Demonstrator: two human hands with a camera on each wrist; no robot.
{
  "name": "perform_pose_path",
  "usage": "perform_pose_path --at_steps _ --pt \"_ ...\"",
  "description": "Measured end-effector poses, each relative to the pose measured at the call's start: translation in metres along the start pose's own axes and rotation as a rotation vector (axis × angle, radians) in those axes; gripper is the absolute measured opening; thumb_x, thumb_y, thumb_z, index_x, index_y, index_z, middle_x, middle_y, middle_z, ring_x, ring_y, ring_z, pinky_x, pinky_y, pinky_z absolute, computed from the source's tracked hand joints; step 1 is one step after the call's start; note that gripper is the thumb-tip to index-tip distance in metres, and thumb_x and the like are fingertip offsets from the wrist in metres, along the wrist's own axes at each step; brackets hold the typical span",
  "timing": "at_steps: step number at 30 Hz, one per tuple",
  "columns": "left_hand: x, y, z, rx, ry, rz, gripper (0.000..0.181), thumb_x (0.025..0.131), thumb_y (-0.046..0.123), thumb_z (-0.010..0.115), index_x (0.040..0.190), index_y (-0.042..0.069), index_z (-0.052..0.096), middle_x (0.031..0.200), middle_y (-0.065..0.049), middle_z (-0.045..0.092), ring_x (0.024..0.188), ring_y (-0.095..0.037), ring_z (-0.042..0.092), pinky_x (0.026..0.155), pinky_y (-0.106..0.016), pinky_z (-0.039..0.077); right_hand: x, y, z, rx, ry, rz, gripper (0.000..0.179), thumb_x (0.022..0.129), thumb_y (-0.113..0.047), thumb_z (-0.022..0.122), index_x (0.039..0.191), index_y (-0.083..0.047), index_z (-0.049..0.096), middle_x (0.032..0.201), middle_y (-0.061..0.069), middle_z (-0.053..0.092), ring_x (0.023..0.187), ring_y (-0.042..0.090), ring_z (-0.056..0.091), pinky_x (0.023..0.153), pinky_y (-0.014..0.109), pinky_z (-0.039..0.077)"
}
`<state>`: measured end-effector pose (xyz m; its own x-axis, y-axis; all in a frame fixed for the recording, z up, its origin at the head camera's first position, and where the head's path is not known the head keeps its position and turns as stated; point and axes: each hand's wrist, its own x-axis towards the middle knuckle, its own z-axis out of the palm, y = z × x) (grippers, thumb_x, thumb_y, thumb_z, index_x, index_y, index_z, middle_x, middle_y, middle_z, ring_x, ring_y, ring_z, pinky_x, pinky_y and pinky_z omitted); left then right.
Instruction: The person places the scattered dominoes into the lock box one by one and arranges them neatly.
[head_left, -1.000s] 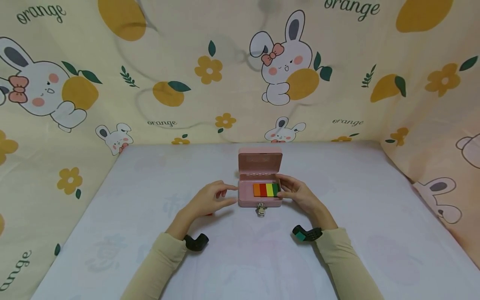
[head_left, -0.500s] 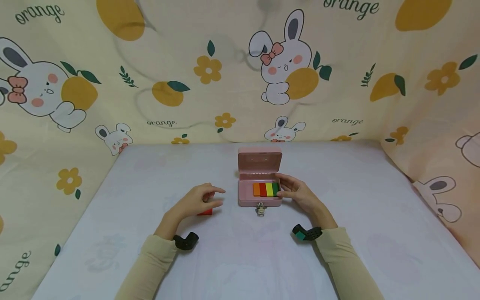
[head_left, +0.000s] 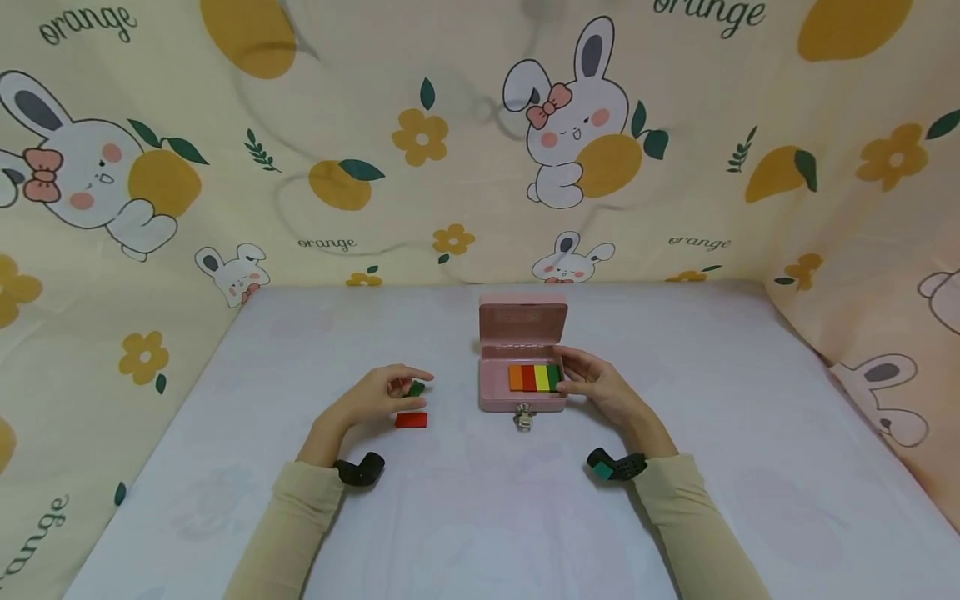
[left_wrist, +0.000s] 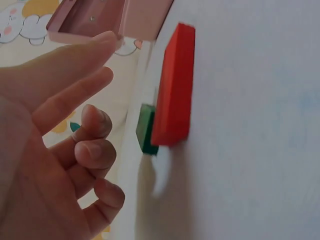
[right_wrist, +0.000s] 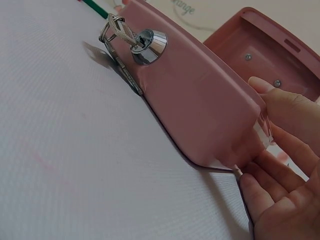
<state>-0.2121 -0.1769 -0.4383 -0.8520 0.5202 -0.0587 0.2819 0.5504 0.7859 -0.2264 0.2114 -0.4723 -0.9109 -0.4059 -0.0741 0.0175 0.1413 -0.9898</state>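
Note:
A pink metal cash box stands with its lid up and a row of orange, red, yellow and green blocks inside. My right hand grips the box's right side, its thumb at the upper edge in the right wrist view. To the left of the box, my left hand hovers with thumb and forefinger apart, holding nothing. A red block lies on the table just below that hand. Partly hidden by the fingers in the head view is a green block, behind the red one in the left wrist view.
A key with a ring sits in the lock on the box's front. White cloth covers the table. Behind it rises a backdrop printed with rabbits and oranges.
My left hand has drawn leftward, away from the box, to beside the loose blocks. The red and green blocks have come into sight. My right hand stays at the box.

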Motion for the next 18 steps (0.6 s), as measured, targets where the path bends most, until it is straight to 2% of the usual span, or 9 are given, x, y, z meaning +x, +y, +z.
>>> perform_pose_path --at_steps 9,18 --pt "-0.002 -0.012 -0.007 0.011 -0.001 0.000 0.046 0.084 0.016 0.074 0.125 0.000 0.061 0.081 -0.002 0.050 0.069 -0.006 0.042 0.064 -0.019 0.038 0.000 -0.001 0.000 -0.005 0.004 0.006 0.066 0.091 -0.005 0.063 0.149 -0.004 0.031 0.159 0.019 0.025 0.149 0.036 0.022 0.103 0.012 0.034" --pt "-0.006 -0.017 -0.011 0.067 -0.024 -0.085 0.053 0.085 0.019 0.073 0.132 0.002 0.057 0.083 -0.004 0.047 0.070 -0.010 0.038 0.063 -0.020 0.032 0.000 -0.001 0.001 0.000 0.002 0.008 0.067 0.091 -0.006 0.063 0.149 -0.004 0.031 0.159 0.019 0.025 0.149 0.036 0.022 0.104 0.014 0.033"
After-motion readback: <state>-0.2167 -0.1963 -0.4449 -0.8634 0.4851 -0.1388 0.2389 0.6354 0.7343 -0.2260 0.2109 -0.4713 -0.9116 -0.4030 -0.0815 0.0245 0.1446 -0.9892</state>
